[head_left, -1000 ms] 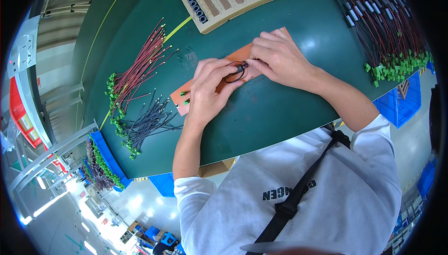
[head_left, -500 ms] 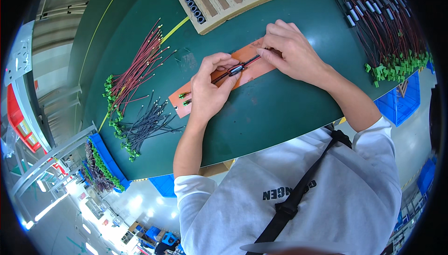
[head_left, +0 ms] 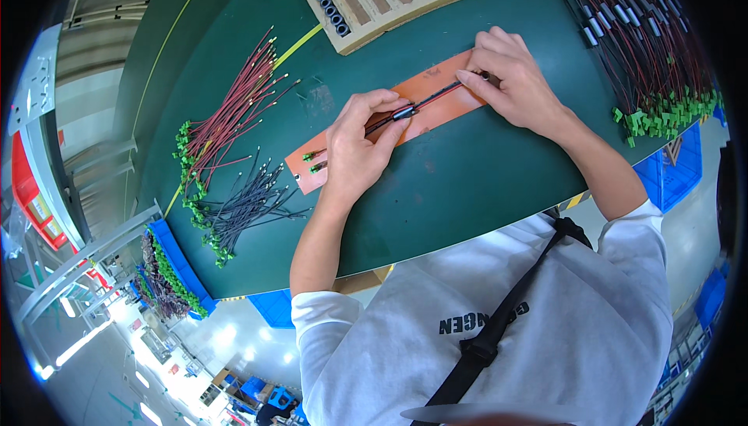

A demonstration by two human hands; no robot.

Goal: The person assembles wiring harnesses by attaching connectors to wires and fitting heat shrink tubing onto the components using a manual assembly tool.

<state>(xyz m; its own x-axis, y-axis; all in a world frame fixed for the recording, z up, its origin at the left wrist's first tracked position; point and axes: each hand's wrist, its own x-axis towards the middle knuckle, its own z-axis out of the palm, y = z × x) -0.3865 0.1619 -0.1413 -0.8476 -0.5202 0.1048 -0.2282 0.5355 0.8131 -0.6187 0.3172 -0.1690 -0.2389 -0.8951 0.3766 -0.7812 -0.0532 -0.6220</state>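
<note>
My left hand (head_left: 358, 141) is closed round a small black ferrite core (head_left: 404, 113), thumb on one side and fingers on the other. A red and a black wire (head_left: 438, 97) run through the core and out toward my right hand (head_left: 508, 75). That hand pinches the wires near their far end; the tips are mostly hidden by the fingers. Below both hands lies a long orange board (head_left: 460, 106), slanting up to the right. At its left end sit two green connectors (head_left: 315, 167), with wires leading under my left hand.
Loose red wires (head_left: 238, 98) and black wires (head_left: 245, 204) with green connectors lie at left on the green table (head_left: 436, 200). A slotted tan rack (head_left: 374, 5) holding several black cores stands at the back. Finished-looking wire bundles (head_left: 639, 60) with cores lie at right. Blue bins (head_left: 178, 258) adjoin the table.
My right hand has moved away from my left, up and to the right, so a longer stretch of wire shows between them. The left hand and core have shifted slightly right.
</note>
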